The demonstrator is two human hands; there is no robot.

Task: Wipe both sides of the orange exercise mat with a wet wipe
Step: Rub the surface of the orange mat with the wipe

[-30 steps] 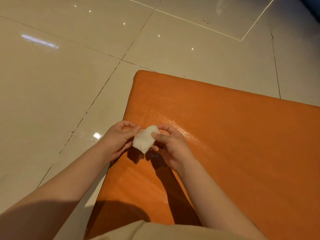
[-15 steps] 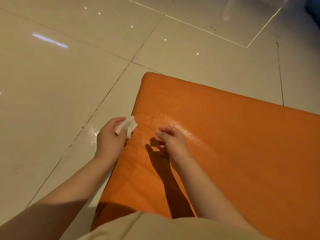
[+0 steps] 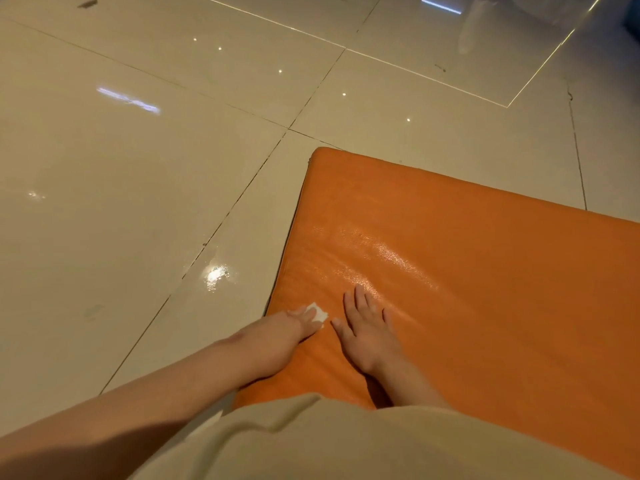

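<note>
The orange exercise mat (image 3: 467, 271) lies flat on the tiled floor, filling the right and lower middle of the view, with a glossy wet streak across it. My left hand (image 3: 294, 323) lies flat near the mat's left edge and presses a small white wet wipe (image 3: 318, 314) onto the surface; only a corner of the wipe shows past the fingers. My right hand (image 3: 363, 327) rests palm down on the mat just to the right of it, fingers straight and spread, holding nothing.
Glossy beige floor tiles (image 3: 138, 202) with dark grout lines surround the mat on the left and far side. My beige clothing (image 3: 311, 438) covers the mat's near edge at the bottom of the view.
The wipe passed from both hands into my left hand, which came down and now presses it on the mat. My right hand let go and flattened onto the mat.
</note>
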